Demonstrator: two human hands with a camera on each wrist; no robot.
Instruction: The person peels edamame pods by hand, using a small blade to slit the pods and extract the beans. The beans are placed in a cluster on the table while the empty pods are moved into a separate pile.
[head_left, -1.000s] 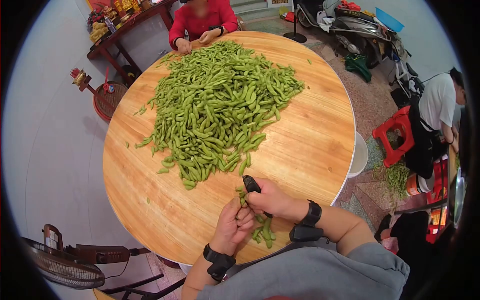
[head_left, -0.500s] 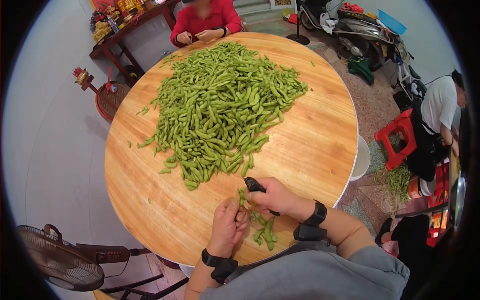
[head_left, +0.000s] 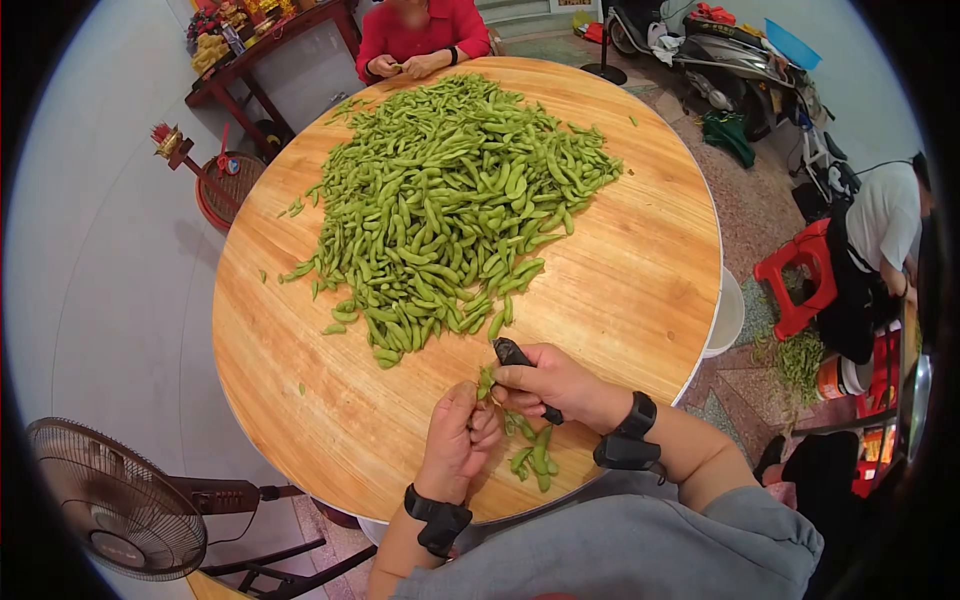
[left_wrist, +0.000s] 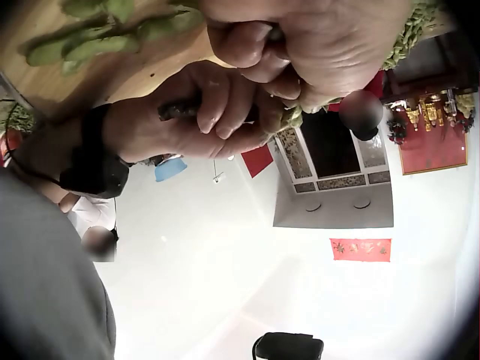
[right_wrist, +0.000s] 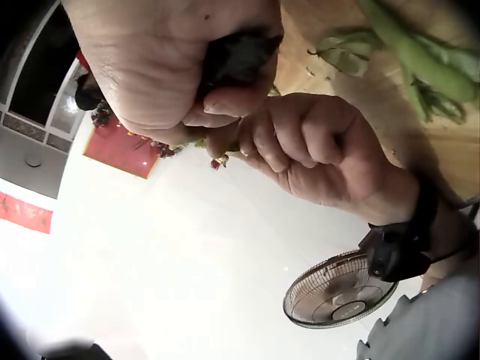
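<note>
Near the front edge of the round table, both hands meet at a small green soybean pod (head_left: 486, 382). My left hand (head_left: 460, 435) pinches its lower end, fingers curled; in the left wrist view that left hand (left_wrist: 315, 45) fills the top. My right hand (head_left: 550, 385) grips a dark, stick-like tool (head_left: 512, 353), whose ends stick out on both sides of the fist, and its thumb lies at the pod. The tool's kind cannot be told. Several loose pods (head_left: 541, 455) lie beside the hands. Farther away rises a large heap of soybean pods (head_left: 440, 220).
Across the wooden table (head_left: 640, 280), a person in red (head_left: 425, 35) handles pods. A white bucket (head_left: 725, 315) stands at the table's right edge, with a red stool (head_left: 797, 275) beyond. At lower left is a fan (head_left: 115, 500).
The dark tool has tilted in my right hand, its lower end swinging outward past the fist. My hands stay close together at the pod. The person opposite has brought their hands nearer each other.
</note>
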